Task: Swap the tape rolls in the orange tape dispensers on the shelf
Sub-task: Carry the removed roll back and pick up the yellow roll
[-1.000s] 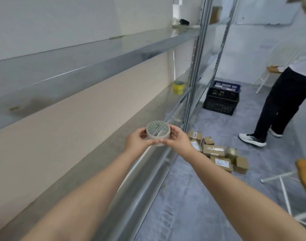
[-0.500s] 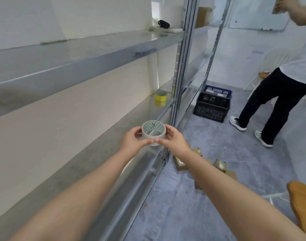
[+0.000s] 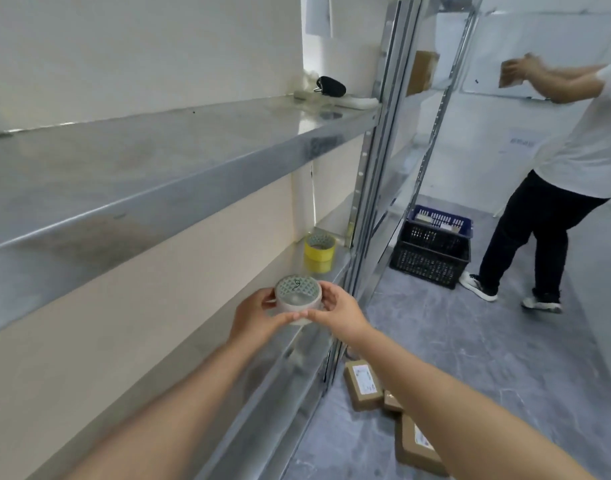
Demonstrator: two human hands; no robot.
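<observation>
A tall metal shelving unit with silver shelves (image 3: 179, 174) fills the left side, running away along a cream wall. A grey concrete floor (image 3: 470, 358) lies to the right, where another person in a white shirt and black trousers (image 3: 557, 188) stands reaching toward a whiteboard. A black plastic crate with a blue crate stacked in it (image 3: 432, 251) sits on the floor beyond the shelf post. Brown cardboard parcels with white labels (image 3: 363, 386) lie on the floor near the shelf's foot. A yellow tape roll (image 3: 319, 256) stands on the lower shelf by the post. Nearer, the left hand (image 3: 257, 317) and right hand (image 3: 342, 315) together grip a pale clear tape roll with a green patterned core (image 3: 298, 296), fingers curled closed around its sides, held above the lower shelf's front edge.
</observation>
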